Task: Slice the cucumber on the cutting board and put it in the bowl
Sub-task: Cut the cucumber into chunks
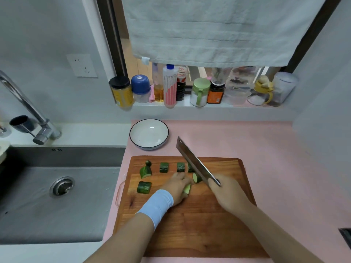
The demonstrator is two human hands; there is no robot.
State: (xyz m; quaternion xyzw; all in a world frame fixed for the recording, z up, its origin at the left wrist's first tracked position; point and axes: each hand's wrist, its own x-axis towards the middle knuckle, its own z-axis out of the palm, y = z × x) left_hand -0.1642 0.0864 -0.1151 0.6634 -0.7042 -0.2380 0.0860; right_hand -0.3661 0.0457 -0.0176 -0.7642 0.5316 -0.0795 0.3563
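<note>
Two bare forearms reach in from the near edge of the pink tabletop (256, 141), over a wooden cutting board (190, 228) that lies along the tabletop's left edge beside a steel sink (38, 205). Around the board's middle, the left hand (176, 186), with a pale blue wristband (157, 205) behind it, curls its fingers over the uncut length of cucumber (187, 189) and holds it down. Just to its right, the right hand (226, 192) grips the handle of a cleaver (193, 162). The blade slants away toward the far left, with a cut chunk (197, 178) beside it at the left fingertips. More pieces (164, 167) lie apart from one another toward the board's far left corner. Beyond that corner a white, dark-rimmed bowl (149, 133) stands on the tabletop, clear of the board. A tap (28, 109) rises behind the sink. Past the tabletop's far edge, jars and bottles (199, 92) line a window ledge (214, 106) under a hanging grey towel (218, 31).
</note>
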